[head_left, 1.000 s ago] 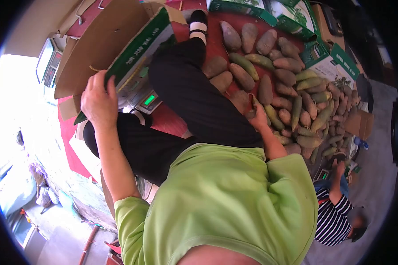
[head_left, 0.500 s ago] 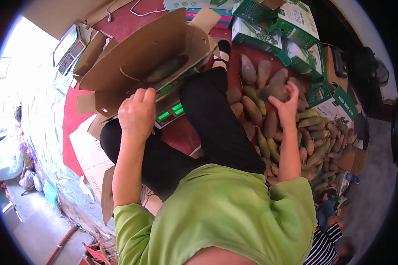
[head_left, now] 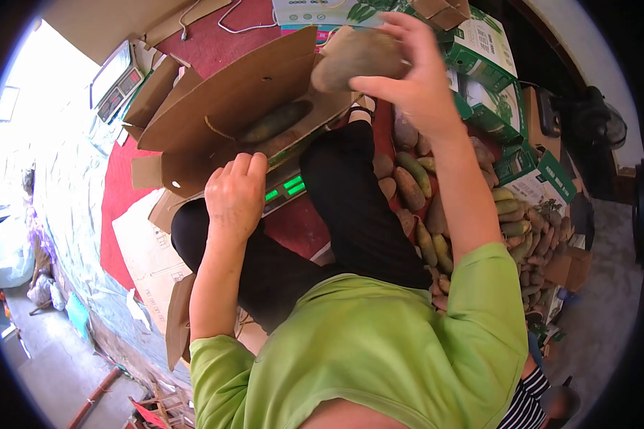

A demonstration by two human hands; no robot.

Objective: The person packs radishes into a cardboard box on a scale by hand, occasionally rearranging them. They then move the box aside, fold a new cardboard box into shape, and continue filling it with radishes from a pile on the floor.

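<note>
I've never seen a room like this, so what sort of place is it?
Probably a produce packing area: piled root vegetables, printed green-and-white cartons, and a scale with lit green digits beside the open box.

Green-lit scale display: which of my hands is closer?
Your left. The left hand is beside the display, at the edge of the box; the right hand is farther forward, holding a large tuber.

No wording or number reads clearly. Taking the open carton point(head_left: 193, 125) as landmark, the scale display point(head_left: 293, 185) just beside its near side glows with green digits too blurred to read. The brown cardboard point(head_left: 147, 250) to its near left has tiny illegible print; the green-and-white box point(head_left: 540, 176) well to its right has white characters, too small to make out.
</note>
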